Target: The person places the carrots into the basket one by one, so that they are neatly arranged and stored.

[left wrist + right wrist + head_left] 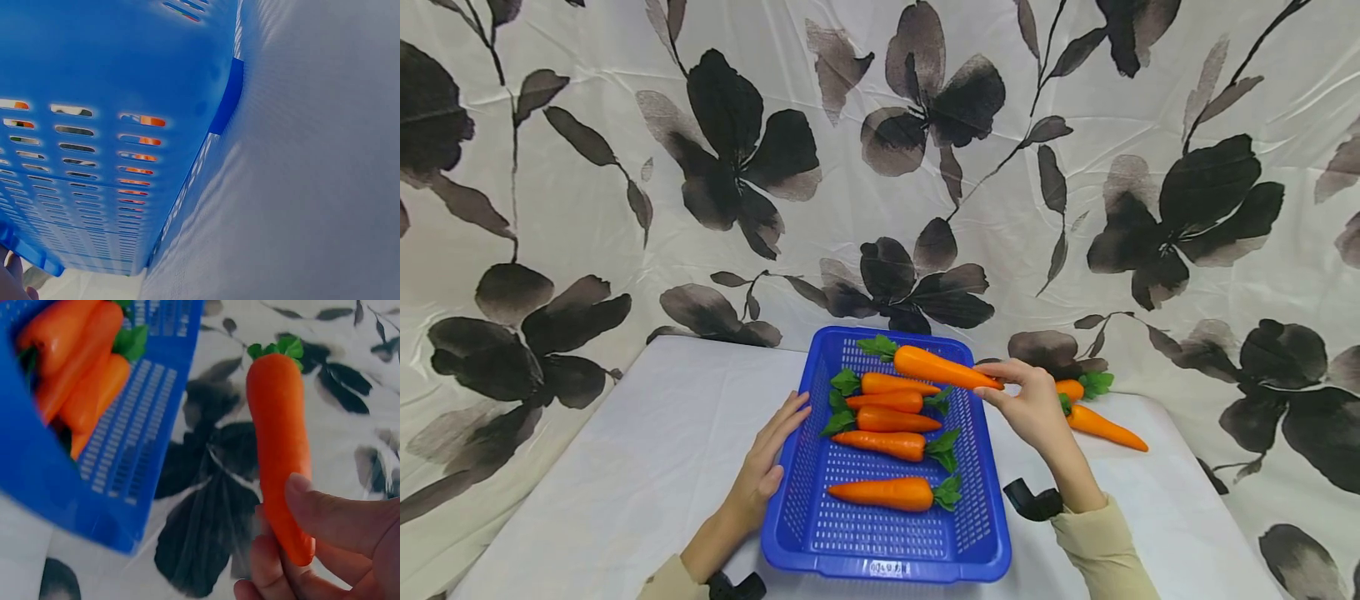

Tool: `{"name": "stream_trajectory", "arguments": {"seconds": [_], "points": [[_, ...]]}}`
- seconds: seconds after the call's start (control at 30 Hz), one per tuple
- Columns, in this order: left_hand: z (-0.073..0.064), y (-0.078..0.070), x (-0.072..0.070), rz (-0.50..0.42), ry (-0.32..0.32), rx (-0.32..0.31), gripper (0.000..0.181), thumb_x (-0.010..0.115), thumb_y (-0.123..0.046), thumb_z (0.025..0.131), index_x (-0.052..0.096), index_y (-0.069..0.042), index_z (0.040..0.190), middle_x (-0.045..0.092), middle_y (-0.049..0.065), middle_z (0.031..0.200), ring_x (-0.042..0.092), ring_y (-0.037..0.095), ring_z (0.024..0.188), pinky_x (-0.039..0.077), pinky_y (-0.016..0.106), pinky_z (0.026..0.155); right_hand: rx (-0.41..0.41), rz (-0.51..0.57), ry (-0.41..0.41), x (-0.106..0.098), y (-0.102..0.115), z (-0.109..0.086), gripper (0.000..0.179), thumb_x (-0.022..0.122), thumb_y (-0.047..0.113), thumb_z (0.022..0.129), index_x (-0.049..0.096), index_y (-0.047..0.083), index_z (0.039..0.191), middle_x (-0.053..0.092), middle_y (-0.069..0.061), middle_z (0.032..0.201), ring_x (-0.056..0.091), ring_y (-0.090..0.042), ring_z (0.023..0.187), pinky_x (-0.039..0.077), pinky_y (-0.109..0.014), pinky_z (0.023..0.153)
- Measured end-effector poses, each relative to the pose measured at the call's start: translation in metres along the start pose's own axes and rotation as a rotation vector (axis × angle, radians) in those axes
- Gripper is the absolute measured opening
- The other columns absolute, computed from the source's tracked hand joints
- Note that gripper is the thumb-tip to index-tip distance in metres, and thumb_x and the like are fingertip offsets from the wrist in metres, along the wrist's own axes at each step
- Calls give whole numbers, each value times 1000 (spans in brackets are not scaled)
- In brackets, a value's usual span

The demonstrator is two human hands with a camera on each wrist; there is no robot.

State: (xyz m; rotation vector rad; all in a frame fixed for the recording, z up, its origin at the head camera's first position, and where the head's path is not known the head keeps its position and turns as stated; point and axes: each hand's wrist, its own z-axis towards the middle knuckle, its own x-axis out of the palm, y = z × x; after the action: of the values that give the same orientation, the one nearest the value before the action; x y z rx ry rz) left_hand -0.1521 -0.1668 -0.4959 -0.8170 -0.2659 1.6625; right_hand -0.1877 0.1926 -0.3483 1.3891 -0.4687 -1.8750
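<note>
Over the far end of the basket (pixel 820 562), a carrot (pixel 934 367) pinched near its tip by the right hand (pixel 1028 405); likely light, stiff, smooth, steadiest held mid-body. Left hand (pixel 762 472): fingers outstretched, touching the basket's side.

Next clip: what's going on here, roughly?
A person is handling orange carrots with leafy green tops. The right hand pinches one carrot near its tapered tip, held up by the far end of a blue basket. The left hand rests against the basket's left side. Five carrots lie in the basket, and two more carrots show on the white table beyond the right hand.
</note>
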Motion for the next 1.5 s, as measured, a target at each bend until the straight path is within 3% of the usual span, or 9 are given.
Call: {"name": "stream_trajectory", "arguments": {"seconds": [0.2, 0.43, 0.57, 0.73, 0.9, 1.17, 1.37, 1.5], "points": [[-1, 2, 0, 3, 3, 4, 64, 26, -41, 103, 40, 4, 147, 30, 25, 156, 18, 46, 146, 7, 32, 120, -22, -82, 173, 19, 19, 9, 22, 76, 3, 84, 76, 2, 106, 72, -11, 99, 62, -27, 90, 52, -46, 81], [-2, 4, 1, 5, 11, -4, 64, 27, -41, 103, 39, 2, 149, 30, 24, 157, 18, 45, 147, 7, 32, 120, -6, -129, 347, 41, 29, 9, 21, 76, -2, 82, 77, 1, 103, 71, -9, 98, 61, -18, 81, 55, -32, 71], [-2, 5, 1, 7, 11, -7, 64, 27, -42, 103, 40, 1, 149, 30, 24, 157, 18, 45, 147, 7, 32, 120, -20, -129, 413, 52, 30, 8, 18, 76, -3, 82, 77, -1, 99, 72, -10, 95, 64, -18, 80, 57, -32, 74], [-1, 4, 1, 6, 7, 1, 64, 26, -42, 103, 40, 2, 148, 31, 24, 157, 19, 44, 147, 7, 34, 120, -50, -151, 476, 63, 31, 6, 14, 77, -3, 80, 77, -3, 94, 73, -10, 90, 65, -22, 85, 56, -41, 81], [-1, 3, 1, 3, 9, -12, 64, 27, -42, 103, 40, 1, 149, 30, 24, 157, 19, 47, 146, 7, 33, 120, -77, -191, 539, 71, 29, 4, 15, 80, -3, 77, 77, -4, 91, 74, -13, 89, 67, -24, 83, 57, -41, 79], [0, 0, 1, 3, 5, -17, 64, 27, -42, 103, 40, 2, 148, 30, 24, 157, 18, 47, 146, 7, 32, 120, 27, -305, 605, 82, 28, 4, 15, 85, -1, 72, 74, 0, 82, 70, -9, 82, 66, -23, 76, 58, -40, 73], [0, 1, 0, 4, 4, -17, 64, 26, -41, 103, 40, 1, 149, 30, 24, 157, 18, 48, 145, 7, 31, 120, 68, -411, 648, 92, 24, 4, 27, 88, 0, 66, 63, 10, 65, 58, -1, 63, 54, -17, 55, 48, -30, 52], [-1, 1, 0, 5, 3, -16, 63, 27, -41, 103, 40, 1, 148, 30, 24, 157, 18, 46, 146, 7, 32, 120, 72, -478, 642, 98, 25, 4, 33, 90, 1, 63, 59, 12, 61, 55, 0, 60, 50, -17, 53, 44, -29, 48]]}}
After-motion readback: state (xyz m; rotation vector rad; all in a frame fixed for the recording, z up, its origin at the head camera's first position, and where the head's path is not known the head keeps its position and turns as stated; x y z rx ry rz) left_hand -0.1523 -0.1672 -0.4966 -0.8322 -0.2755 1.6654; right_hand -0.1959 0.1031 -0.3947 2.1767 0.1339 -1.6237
